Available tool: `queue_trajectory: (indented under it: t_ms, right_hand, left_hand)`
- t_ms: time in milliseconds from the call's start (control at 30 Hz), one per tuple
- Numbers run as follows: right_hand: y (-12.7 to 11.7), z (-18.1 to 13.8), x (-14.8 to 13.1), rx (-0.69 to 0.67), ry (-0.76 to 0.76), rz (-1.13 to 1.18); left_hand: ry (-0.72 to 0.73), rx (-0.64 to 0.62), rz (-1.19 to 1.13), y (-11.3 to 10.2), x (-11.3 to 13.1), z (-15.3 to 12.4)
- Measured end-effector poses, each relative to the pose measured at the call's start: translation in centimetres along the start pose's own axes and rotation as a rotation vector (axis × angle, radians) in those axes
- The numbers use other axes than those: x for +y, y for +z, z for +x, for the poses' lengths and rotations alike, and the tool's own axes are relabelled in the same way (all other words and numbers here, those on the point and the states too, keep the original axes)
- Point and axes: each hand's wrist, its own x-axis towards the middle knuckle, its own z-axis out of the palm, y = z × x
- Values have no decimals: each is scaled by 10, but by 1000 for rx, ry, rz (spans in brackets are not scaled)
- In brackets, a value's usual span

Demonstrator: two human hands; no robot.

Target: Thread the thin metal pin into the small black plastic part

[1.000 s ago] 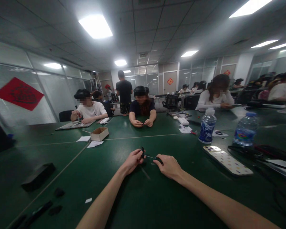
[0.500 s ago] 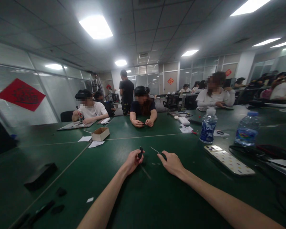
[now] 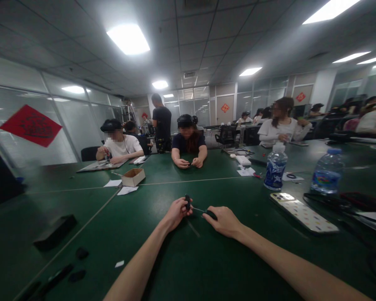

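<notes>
My left hand [image 3: 177, 214] is closed on a small black part [image 3: 187, 202], held upright between thumb and fingers above the green table [image 3: 163, 255]. What kind of part it is, I cannot make out. In my right hand [image 3: 224, 219] is a screwdriver [image 3: 211, 214], gripped by its dark handle. Its thin metal shaft points left, and the tip is at the black part near my left fingertips. Whether the tip sits in a screw is too small to see.
To the right lie a patterned phone [image 3: 303, 212] and dark cables, with two water bottles [image 3: 275, 167] behind. An open cardboard box [image 3: 133, 177] stands ahead left. Black pieces [image 3: 77, 275] and a dark block [image 3: 55, 232] lie at left. A co-worker [image 3: 188, 144] sits opposite.
The screwdriver has swung from pointing up and left, apart from the black part, to lying nearly level with its tip at that part. My right hand has moved slightly left.
</notes>
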Motion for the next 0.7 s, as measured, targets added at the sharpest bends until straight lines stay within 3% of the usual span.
queue_trajectory:
  t_ms: [700]
  right_hand:
    - [0, 0, -1, 4, 18, 40]
  left_hand:
    - [36, -45, 91, -4, -4, 0]
